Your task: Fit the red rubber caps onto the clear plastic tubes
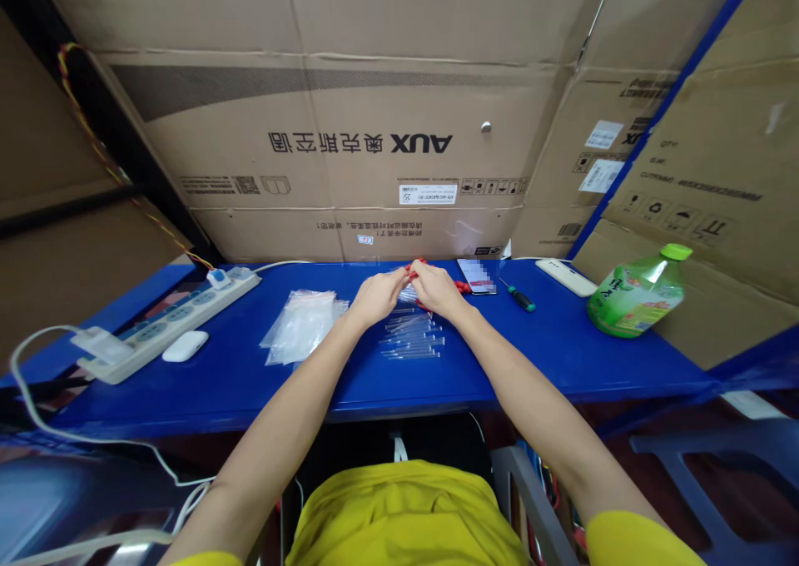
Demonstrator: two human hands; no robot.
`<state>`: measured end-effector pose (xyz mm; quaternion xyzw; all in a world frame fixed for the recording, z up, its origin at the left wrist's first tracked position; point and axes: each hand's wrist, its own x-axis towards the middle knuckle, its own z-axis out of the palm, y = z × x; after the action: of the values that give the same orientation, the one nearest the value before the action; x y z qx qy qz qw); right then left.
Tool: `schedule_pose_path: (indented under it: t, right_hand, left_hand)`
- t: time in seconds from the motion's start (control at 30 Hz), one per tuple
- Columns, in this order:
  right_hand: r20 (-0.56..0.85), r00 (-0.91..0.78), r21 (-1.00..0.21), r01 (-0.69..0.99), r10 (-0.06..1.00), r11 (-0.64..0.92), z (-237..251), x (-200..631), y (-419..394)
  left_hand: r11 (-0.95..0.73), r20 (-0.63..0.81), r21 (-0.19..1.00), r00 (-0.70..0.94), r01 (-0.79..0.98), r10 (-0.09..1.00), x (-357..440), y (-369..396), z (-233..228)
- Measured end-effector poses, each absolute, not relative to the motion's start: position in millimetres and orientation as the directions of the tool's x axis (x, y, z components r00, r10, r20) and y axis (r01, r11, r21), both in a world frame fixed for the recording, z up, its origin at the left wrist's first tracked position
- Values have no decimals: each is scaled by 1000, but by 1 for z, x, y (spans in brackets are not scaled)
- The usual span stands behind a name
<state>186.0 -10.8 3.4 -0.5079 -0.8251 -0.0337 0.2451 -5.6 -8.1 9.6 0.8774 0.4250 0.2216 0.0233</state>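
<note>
My left hand (376, 296) and my right hand (439, 290) meet over the middle of the blue table (562, 350), fingers pinched together on a small clear bag (407, 291) with a red item (417, 268) showing between them. Just in front of my hands lies a row of filled clear bags (412, 338). A loose pile of empty clear plastic bags (303, 325) rests to the left of my left hand. What exactly sits inside the held bag is hidden by my fingers.
A white power strip (162, 325) and a small white case (185, 346) lie at the left. A phone (476, 275), a screwdriver (519, 298), a white remote (567, 277) and a green bottle (637, 295) lie at the right. Cardboard boxes (349, 133) wall the back.
</note>
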Motion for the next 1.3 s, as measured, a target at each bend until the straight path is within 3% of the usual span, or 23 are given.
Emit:
schedule_pose_path:
  t: [0.13, 0.33, 0.53, 0.77, 0.97, 1.3]
  right_hand:
    - [508, -404, -336, 720, 761, 607, 2, 197, -9]
    - [488, -321, -446, 708, 812, 548, 6, 201, -11]
    - [436, -342, -380, 769, 833, 515, 11, 198, -17]
    - [454, -358, -213, 846, 816, 489, 11, 192, -22]
    - [464, -394, -185, 833, 793, 522, 10, 191, -24]
    - [428, -449, -125, 830, 785, 543, 12, 188, -26]
  left_hand:
    - [-636, 420, 269, 506, 724, 753, -8, -9, 8]
    - [-637, 465, 279, 479, 719, 745, -7, -13, 11]
    - [-649, 435, 290, 507, 703, 744, -5, -15, 13]
    - [-662, 381, 241, 558, 710, 737, -5, -15, 11]
    - [-612, 319, 197, 540, 766, 779, -8, -11, 8]
    - [-668, 331, 312, 582, 675, 743, -10, -6, 7]
